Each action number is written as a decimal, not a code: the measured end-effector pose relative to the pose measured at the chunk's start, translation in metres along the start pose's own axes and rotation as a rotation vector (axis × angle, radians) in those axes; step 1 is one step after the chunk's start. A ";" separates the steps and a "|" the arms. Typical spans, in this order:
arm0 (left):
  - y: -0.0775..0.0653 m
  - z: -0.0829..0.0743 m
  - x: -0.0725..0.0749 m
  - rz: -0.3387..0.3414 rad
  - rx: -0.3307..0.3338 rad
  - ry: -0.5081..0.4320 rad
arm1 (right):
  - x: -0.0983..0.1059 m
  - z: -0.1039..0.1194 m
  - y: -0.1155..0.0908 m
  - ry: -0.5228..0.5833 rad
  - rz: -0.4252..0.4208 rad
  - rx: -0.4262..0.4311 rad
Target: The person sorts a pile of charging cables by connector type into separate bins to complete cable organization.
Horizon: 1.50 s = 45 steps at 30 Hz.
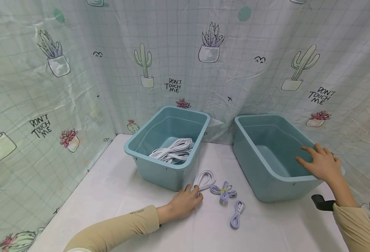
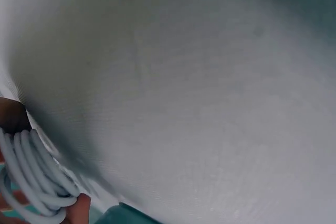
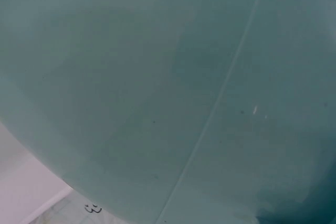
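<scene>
Both hands in view: left hand (image 1: 183, 203), fingers curled, grips a looped white cable (image 1: 212, 178) at lower centre; right hand (image 1: 325, 166), fingers spread, overlaps the right teal plastic bin (image 1: 251, 166). Tabletop (image 1: 219, 155) separates it from the left bin (image 1: 159, 176). Two lavender cable bundles (image 1: 224, 194) lie right of lower centre.

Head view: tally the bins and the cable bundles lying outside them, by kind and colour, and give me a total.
Teal open-topped plastic bins: 2
White looped cable bundle, at the left hand: 1
Pale lavender folded cable bundles: 2
Total: 5
</scene>
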State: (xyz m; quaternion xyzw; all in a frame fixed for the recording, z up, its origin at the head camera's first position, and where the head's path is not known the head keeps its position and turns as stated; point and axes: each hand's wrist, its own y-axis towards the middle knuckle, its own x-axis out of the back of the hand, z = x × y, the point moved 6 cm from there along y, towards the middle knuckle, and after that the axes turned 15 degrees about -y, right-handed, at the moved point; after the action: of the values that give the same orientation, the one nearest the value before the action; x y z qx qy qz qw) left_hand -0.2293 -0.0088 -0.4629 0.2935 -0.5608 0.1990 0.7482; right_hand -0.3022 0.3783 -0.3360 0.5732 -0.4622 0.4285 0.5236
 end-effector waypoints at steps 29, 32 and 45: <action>0.020 -0.008 0.052 -0.289 -0.067 0.048 | 0.001 0.001 0.000 0.003 0.003 -0.013; 0.023 -0.009 0.061 -0.318 -0.079 0.050 | 0.000 0.000 0.000 0.005 0.004 -0.012; 0.032 -0.009 0.098 -0.406 -0.153 0.093 | 0.000 0.000 0.001 0.002 -0.001 -0.006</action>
State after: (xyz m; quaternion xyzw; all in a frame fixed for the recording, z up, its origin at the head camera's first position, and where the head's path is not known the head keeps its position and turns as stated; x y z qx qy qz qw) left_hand -0.2138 0.0181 -0.3646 0.3331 -0.4685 0.0148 0.8181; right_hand -0.3031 0.3784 -0.3359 0.5715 -0.4626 0.4275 0.5260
